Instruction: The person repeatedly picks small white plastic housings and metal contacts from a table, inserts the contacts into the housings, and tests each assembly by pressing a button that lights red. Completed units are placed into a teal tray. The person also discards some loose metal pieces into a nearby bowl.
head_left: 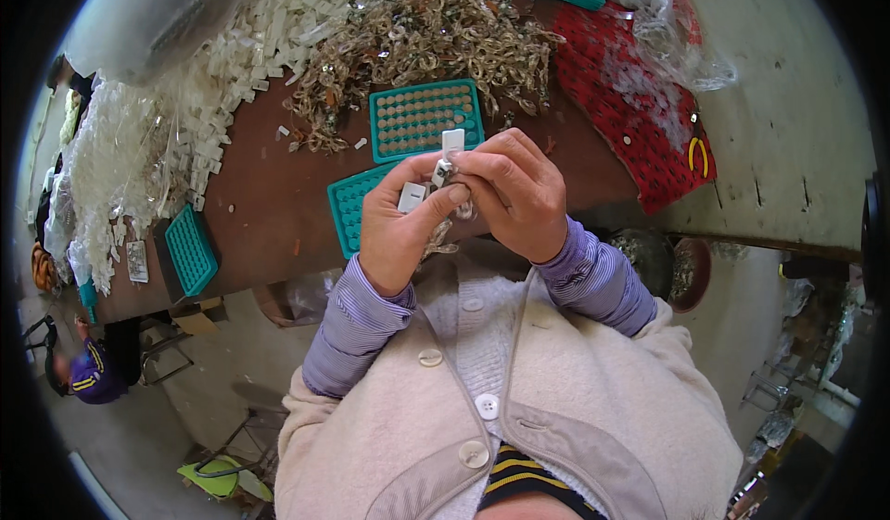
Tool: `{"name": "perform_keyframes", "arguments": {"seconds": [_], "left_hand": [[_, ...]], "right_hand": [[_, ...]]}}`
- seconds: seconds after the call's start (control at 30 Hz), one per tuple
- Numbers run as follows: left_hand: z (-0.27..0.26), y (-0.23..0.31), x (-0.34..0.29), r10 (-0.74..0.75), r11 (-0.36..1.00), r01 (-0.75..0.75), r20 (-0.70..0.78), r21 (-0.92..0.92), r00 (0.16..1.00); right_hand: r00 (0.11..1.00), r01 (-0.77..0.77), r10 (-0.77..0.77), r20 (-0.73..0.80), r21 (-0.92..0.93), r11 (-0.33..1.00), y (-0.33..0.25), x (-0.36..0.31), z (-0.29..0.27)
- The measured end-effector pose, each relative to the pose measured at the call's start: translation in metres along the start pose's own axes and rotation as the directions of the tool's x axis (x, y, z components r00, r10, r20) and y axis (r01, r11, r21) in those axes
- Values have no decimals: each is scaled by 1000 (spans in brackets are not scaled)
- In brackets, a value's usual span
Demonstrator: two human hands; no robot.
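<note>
Both my hands meet over the near edge of the brown table, fingers pinched together. My left hand (400, 233) grips a small white plastic housing (412, 196) with a slot in it, and a bundle of clear-brown wire (438, 240) hangs below the fingers. Between the fingertips of both hands is a second small white piece with dark metal parts (442, 171). My right hand (519, 191) pinches at this piece, beside an upright white rectangular tab (452, 142). Just beyond lies a teal tray with rows of round discs (422, 140); another teal tray (348, 207) is partly hidden by my left hand.
A tangled heap of clear-brown wired parts (436, 38) lies at the far side. White plastic pieces (269, 24) pile up at left, near a tilted teal tray (190, 251). At right, yellow-handled pliers (698, 157) rest on red patterned cloth (612, 103). Another person (93, 376) is at far left.
</note>
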State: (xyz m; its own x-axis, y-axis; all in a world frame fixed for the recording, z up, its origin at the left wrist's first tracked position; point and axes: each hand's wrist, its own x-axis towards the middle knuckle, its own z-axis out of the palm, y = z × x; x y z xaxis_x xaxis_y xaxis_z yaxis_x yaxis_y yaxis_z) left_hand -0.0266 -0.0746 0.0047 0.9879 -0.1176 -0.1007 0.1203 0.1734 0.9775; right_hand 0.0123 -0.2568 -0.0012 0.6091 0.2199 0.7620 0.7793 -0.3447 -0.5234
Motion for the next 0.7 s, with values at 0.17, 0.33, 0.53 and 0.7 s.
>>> {"name": "perform_keyframes", "arguments": {"seconds": [0.17, 0.33, 0.53, 0.7], "left_hand": [[-19, 0, 6, -68, 997, 69, 33, -37, 997], [-27, -5, 10, -119, 986, 121, 24, -115, 993], [-20, -9, 8, -74, 993, 77, 34, -87, 997], [-13, -6, 12, -100, 987, 106, 55, -120, 994]], "right_hand": [[996, -50, 51, 67, -4, 999, 3, 5, 12], [996, -93, 93, 10, 37, 995, 0, 9, 14], [992, -121, 122, -26, 62, 991, 1, 9, 9], [926, -349, 376, -43, 290, 891, 4, 0, 3]]}}
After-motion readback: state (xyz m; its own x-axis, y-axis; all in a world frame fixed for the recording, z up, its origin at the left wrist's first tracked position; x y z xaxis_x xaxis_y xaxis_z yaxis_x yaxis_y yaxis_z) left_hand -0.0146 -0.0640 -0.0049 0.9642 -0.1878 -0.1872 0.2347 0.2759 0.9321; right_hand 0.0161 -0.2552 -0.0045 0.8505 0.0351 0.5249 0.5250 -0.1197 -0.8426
